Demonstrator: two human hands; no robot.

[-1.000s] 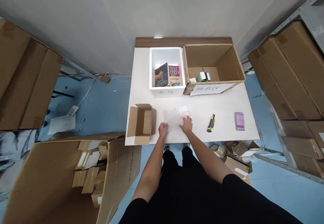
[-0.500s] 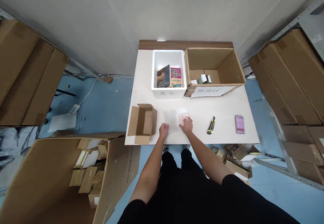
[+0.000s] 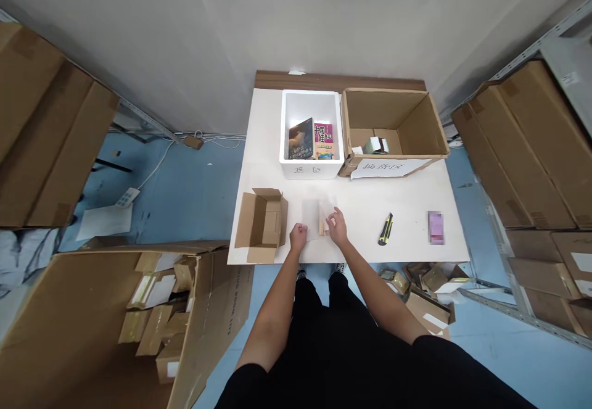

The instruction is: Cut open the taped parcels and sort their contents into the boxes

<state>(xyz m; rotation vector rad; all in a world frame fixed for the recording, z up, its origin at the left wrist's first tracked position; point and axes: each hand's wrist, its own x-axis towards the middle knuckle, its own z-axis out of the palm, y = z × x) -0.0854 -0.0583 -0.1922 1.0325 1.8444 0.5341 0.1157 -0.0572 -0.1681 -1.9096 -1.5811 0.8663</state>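
Note:
A small pale pinkish packet (image 3: 322, 219) stands tilted on its edge over a translucent plastic wrap (image 3: 311, 213) on the white table. My right hand (image 3: 338, 226) has its thumb and fingertips closed on the packet's right side. With curled fingers, my left hand (image 3: 298, 236) pinches the near left edge of the wrap. Left of it sits an open small cardboard box (image 3: 283, 221), its flaps spread. A yellow and black box cutter (image 3: 385, 229) lies to the right of my right hand.
At the back of the table (image 3: 361, 252) stand a white foam box (image 3: 311, 169) holding two books and a larger cardboard box (image 3: 416, 128) with a paper label. A blurred purple item (image 3: 435, 228) lies far right. A big carton (image 3: 222, 310) with small boxes stands left.
My right hand has tipped the packet up and moved it left over the wrap. My left hand stays almost in place at the wrap's edge.

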